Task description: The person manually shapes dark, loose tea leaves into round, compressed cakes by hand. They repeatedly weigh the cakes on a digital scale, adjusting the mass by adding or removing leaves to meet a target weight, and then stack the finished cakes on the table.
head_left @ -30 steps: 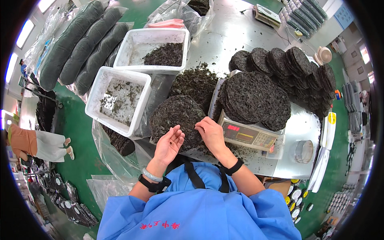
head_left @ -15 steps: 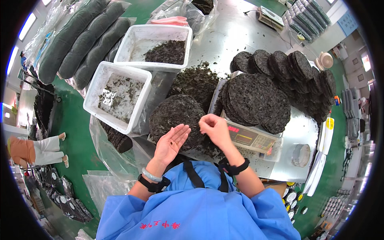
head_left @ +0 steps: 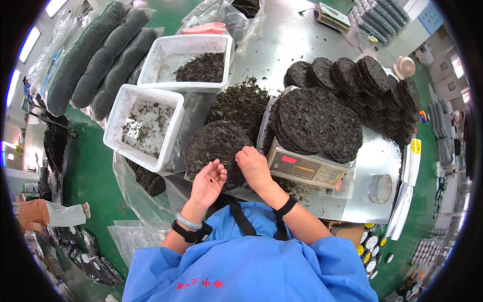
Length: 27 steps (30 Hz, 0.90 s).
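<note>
My left hand (head_left: 208, 184) is palm up with its fingers loosely curled, and a tiny dark speck lies on the palm. Beside it, my right hand (head_left: 252, 168) has its fingertips pinched together; whatever they may grip is too small to make out. Both hands are over the near edge of a round dark cake of dried seaweed (head_left: 214, 143). Loose seaweed (head_left: 239, 104) is heaped just behind that cake. To the right, a digital scale (head_left: 307, 168) with a red display bears a stack of dried seaweed rounds (head_left: 314, 121).
Two white tubs (head_left: 109, 128) with seaweed scraps stand at the left. More stacked seaweed rounds (head_left: 372, 83) lie on the metal table (head_left: 266, 38) at the back right. A clear round container (head_left: 381, 189) stands near the right edge. Long dark bagged rolls (head_left: 85, 63) lie far left.
My right hand has shifted left and nearer, keeping its pinch. The fingers of my left hand, stretched out before, have curled inward. The whole view has shifted slightly.
</note>
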Each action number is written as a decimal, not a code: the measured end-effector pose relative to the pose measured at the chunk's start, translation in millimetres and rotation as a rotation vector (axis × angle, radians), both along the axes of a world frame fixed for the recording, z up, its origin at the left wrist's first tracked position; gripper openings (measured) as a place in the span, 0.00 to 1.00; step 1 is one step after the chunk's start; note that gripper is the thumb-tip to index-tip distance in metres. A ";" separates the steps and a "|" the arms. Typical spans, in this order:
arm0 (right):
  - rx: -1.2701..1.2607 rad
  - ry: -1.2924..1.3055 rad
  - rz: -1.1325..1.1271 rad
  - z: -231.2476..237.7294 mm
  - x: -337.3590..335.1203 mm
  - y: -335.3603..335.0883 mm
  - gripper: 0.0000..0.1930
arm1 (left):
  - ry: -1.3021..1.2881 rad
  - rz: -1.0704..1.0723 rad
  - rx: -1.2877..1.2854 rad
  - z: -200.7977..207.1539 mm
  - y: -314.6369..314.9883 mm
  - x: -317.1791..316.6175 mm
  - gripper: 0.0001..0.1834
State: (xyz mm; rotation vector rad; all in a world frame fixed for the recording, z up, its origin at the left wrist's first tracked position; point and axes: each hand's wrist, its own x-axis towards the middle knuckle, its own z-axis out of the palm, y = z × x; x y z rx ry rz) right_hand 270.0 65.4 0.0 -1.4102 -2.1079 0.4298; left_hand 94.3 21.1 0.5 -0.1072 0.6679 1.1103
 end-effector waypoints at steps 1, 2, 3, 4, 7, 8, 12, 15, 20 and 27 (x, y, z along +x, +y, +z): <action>0.002 -0.046 0.003 -1.6 -1.9 -0.2 0.04 | -0.019 -0.005 0.003 -1.0 -0.6 -1.6 0.13; -0.039 -0.024 0.025 -0.4 -1.6 1.1 0.04 | -0.022 -0.010 -0.006 0.5 -0.7 -2.1 0.14; -0.079 -0.008 0.049 2.2 2.7 4.6 0.05 | -0.029 -0.012 -0.014 1.6 -1.0 -0.3 0.14; -0.119 0.008 0.075 4.0 7.9 9.0 0.05 | -0.037 -0.013 -0.022 2.2 -1.5 0.6 0.14; -0.539 0.415 0.041 23.4 30.5 23.7 0.04 | 0.002 -0.022 -0.009 1.4 -3.4 0.8 0.15; -0.670 0.609 0.015 15.1 37.6 27.9 0.04 | 0.040 -0.019 -0.031 3.9 -3.2 1.7 0.16; -0.435 0.703 -0.036 57.7 15.4 7.7 0.04 | 0.110 -0.047 -0.044 33.8 2.1 7.8 0.20; 0.041 0.331 0.215 70.8 -16.8 -10.3 0.05 | -0.060 -0.140 0.091 6.6 -1.6 -3.0 0.25; 0.359 0.139 0.206 73.5 -34.1 -18.8 0.07 | -0.007 -0.092 0.074 28.8 3.8 -10.4 0.20; 0.159 0.351 0.285 83.1 -8.2 -43.4 0.10 | -0.135 0.360 0.256 52.8 73.7 -137.1 0.17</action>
